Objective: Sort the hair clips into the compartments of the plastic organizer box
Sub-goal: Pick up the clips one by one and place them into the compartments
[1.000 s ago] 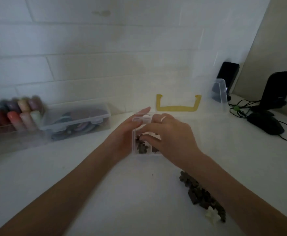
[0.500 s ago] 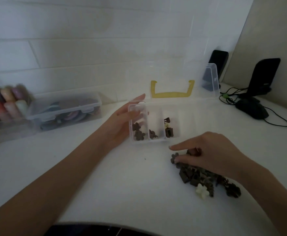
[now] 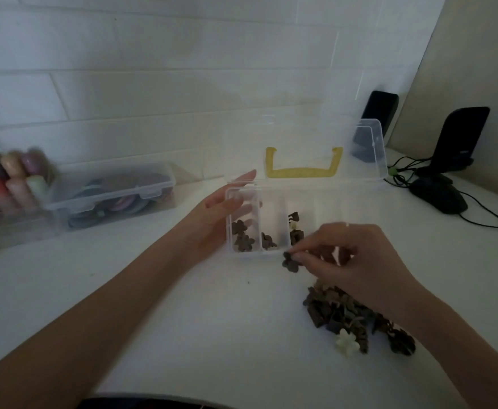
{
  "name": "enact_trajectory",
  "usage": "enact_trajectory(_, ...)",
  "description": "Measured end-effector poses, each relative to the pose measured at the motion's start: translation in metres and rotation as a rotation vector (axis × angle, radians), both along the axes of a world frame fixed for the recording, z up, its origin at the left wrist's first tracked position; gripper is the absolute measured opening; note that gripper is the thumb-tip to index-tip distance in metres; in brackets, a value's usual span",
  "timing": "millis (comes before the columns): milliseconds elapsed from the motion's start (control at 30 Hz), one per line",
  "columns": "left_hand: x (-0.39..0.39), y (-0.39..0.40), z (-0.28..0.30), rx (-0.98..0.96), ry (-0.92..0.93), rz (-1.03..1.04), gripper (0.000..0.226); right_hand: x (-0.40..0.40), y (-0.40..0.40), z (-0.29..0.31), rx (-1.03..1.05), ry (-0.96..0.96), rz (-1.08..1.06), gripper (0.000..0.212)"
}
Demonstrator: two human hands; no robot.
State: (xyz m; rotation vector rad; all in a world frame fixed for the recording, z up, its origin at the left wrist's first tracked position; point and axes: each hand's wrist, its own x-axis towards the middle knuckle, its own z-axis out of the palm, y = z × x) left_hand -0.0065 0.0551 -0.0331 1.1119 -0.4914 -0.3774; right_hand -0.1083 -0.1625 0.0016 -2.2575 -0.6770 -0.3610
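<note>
A: Hair clips: a few are sorted, most are not. The organizer box [image 3: 271, 222] sits mid-table with its lid open. Left compartment has two dark flower clips [image 3: 242, 239], the next has one or two, the third has a few dark ones plus a pale one. Compartments further right look empty, though the clear plastic makes that hard to read.

B: Hands?

A: Left hand [image 3: 224, 214] lies flat against the box's left end, fingers loosely spread, steadying it. Right hand [image 3: 348, 261] pinches one dark flower clip [image 3: 290, 262] between thumb and forefinger, just beside the box's near wall and not yet in.

B: Remaining?

A: The loose pile [image 3: 357, 317] near the right wrist, mostly dark with one cream flower clip [image 3: 346, 340]. I'd call it an early stage.

B: Surroundings?

A: White table [image 3: 182, 320], white tiled wall [image 3: 153, 84], dim light. A closed clear case [image 3: 112, 196] to the left, a black mouse [image 3: 439, 196] and cables to the right.
</note>
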Motion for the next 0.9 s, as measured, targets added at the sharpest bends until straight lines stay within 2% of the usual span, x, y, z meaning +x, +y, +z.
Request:
enact_trajectory(67, 0.001, 0.0, -0.003, -0.018, 0.014, 0.002, 0.071, 0.006, 0.012, 0.012, 0.02, -0.074, 0.033, 0.011)
enact_trajectory(133, 0.002, 0.0, -0.006, -0.024, 0.006, 0.015, 0.074, 0.017, 0.029, 0.021, -0.045, -0.175, 0.032, 0.01)
enact_trajectory(233, 0.008, -0.001, -0.008, 0.047, 0.011, 0.074, 0.051, 0.036, 0.055, 0.025, -0.206, -0.379, -0.062, 0.009)
enact_trajectory(300, 0.011, 0.0, -0.008, 0.101, 0.037, 0.093, 0.044, 0.048, 0.066, 0.019, -0.37, -0.486, -0.127, 0.013)
enact_trajectory(400, 0.007, 0.003, -0.007, 0.078, 0.052, 0.09, 0.05, 0.058, 0.075, 0.01, -0.456, -0.517, -0.232, 0.033)
enact_trajectory(467, 0.004, 0.003, -0.007, 0.051, 0.034, 0.08, 0.064, 0.057, 0.08, 0.008, -0.473, -0.504, -0.267, 0.031)
enact_trajectory(533, 0.002, 0.001, -0.007, 0.039, 0.007, 0.062, 0.075, 0.055, 0.078, 0.01, -0.454, -0.457, -0.244, 0.019)
enact_trajectory(600, 0.003, 0.001, -0.006, 0.043, 0.018, 0.075, 0.077, 0.051, 0.066, 0.017, -0.316, -0.312, -0.199, 0.006)
enact_trajectory(700, 0.004, 0.003, -0.005, 0.034, 0.03, 0.073, 0.079, 0.045, 0.033, 0.031, -0.196, -0.07, -0.098, 0.014)
enact_trajectory(900, 0.008, 0.002, -0.002, 0.044, 0.06, 0.068, 0.072, 0.017, -0.029, 0.036, -0.239, 0.292, 0.029, 0.007)
